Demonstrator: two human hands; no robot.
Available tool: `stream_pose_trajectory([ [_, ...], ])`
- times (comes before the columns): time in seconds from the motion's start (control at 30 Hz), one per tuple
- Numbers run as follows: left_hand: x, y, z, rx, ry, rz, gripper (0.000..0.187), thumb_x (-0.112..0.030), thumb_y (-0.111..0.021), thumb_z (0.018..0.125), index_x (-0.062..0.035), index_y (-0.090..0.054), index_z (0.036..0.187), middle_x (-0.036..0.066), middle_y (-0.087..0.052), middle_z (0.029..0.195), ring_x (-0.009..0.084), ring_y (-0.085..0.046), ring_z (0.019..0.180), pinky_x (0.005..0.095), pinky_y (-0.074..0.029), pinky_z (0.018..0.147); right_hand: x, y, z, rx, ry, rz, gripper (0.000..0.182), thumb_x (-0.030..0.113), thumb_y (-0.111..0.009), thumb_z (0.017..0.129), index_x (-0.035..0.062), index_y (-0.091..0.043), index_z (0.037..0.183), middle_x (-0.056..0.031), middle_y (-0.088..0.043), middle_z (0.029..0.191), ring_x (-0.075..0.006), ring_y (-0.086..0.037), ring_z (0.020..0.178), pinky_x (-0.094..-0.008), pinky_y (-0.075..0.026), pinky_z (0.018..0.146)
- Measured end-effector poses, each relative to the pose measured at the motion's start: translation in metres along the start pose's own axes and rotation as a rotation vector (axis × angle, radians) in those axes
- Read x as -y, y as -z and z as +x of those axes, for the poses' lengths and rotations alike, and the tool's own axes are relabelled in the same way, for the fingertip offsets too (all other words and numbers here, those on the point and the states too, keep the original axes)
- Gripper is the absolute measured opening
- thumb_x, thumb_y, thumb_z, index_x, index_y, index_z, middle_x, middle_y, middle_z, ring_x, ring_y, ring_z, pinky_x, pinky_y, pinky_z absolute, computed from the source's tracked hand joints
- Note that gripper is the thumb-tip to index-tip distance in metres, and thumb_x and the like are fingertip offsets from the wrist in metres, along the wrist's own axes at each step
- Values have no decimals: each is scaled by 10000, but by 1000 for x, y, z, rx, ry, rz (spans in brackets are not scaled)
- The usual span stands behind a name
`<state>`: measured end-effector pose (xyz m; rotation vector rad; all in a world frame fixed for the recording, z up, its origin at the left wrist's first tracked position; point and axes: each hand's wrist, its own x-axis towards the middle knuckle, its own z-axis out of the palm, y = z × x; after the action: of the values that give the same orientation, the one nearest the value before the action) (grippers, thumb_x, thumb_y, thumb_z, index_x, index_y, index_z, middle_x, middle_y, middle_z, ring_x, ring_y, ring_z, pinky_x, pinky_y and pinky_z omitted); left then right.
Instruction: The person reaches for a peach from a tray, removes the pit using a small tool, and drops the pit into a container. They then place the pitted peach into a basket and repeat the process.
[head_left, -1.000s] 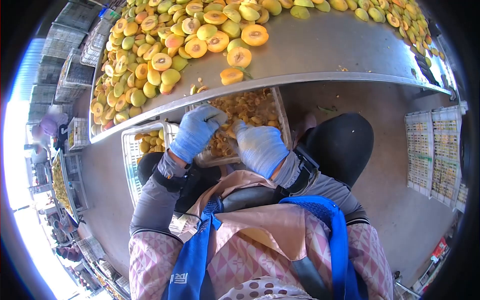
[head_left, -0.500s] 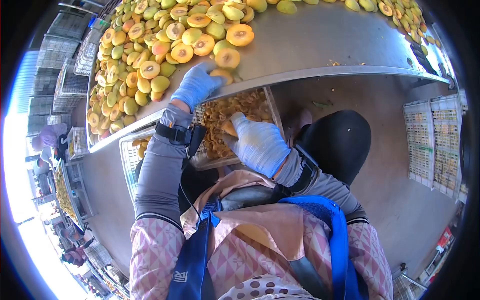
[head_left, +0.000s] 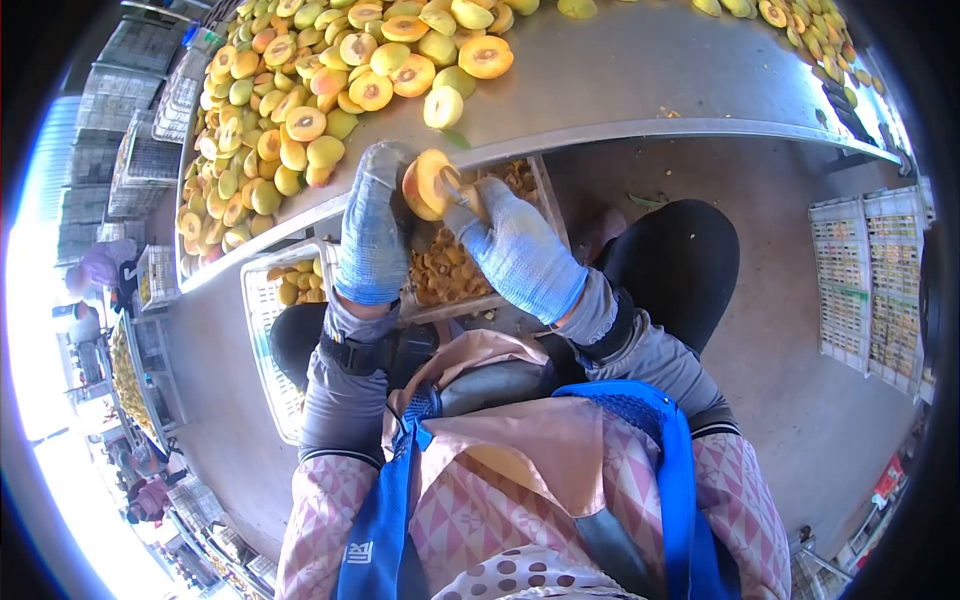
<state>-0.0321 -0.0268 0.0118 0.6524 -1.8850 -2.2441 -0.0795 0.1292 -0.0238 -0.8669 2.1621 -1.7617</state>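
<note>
My left hand [head_left: 372, 235], in a blue-grey knit glove, grips a yellow peach half [head_left: 426, 184] just off the table's front edge, its cut face turned right. Gloved alike, my right hand [head_left: 527, 255] is closed around a small pitting tool [head_left: 468, 199]. The tool's metal tip meets the cut face; most of its handle is hidden by my fingers. Below both hands is a crate [head_left: 552, 205] of brownish peach scraps [head_left: 445, 272], partly covered by my hands. Many peach halves [head_left: 305, 124] are heaped on the metal table [head_left: 600, 85], beyond my left hand.
A white crate [head_left: 262, 345] with peach pieces stands by my left leg. Stacked crates [head_left: 865, 280] are on the floor at right. More crates [head_left: 135, 165] line the far left, where other people [head_left: 105, 265] are. The table's raised metal rim [head_left: 650, 128] runs in front of me.
My left hand has drawn back from the table's edge with a peach half and turned upright. My right hand has risen from over the scrap crate, bringing the tool to the peach.
</note>
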Motion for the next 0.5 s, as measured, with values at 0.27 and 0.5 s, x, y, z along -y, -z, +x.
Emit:
stream_pose_trajectory([
  [0.27, 27, 3, -9, -155, -443, 288, 403, -388, -429, 1016, -67, -504, 1248, 88, -594, 1062, 155, -595, 925, 262, -521, 680, 8, -10, -11, 55, 160, -161, 252, 209, -622, 918, -16, -528, 979, -235, -622, 770, -422, -620, 726, -433, -476, 604],
  [0.5, 22, -18, -20, -225, -894, 616, 263, -198, -455, 994, 8, -555, 1125, 147, -611, 1021, 250, -588, 926, 336, -486, 820, 17, -19, -15, 79, -36, 191, 242, 174, -619, 913, -29, -538, 1016, -243, -633, 807, -418, -630, 738, -429, -489, 614],
])
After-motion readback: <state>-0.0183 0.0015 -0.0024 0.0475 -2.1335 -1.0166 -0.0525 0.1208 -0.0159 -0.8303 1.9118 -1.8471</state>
